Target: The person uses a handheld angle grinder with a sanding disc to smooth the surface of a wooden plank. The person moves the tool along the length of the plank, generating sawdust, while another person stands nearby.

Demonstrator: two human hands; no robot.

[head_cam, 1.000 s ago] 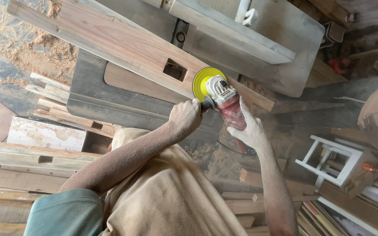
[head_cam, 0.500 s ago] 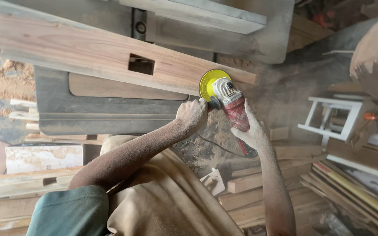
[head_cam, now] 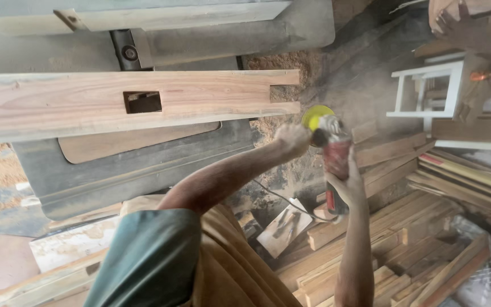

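Grinder (head_cam: 332, 149) clenched in both hands (head_cam: 291, 138) (head_cam: 345, 185), just off beam (head_cam: 143, 102) end; sanding step, next needs disc laid flat on wood

Plank across the upper frame, grinder off its right end.
The long notched wooden plank (head_cam: 115, 102) lies on the grey metal machine table (head_cam: 143, 165); the red angle grinder (head_cam: 331, 148) sits centre-right, with the stacked timber offcuts (head_cam: 404, 239) at lower right.

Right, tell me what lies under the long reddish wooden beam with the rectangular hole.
Under the long reddish wooden beam sits a grey machine table holding a flat brown wooden panel. The beam covers the panel's upper part. Through the rectangular hole only dark shadow shows.
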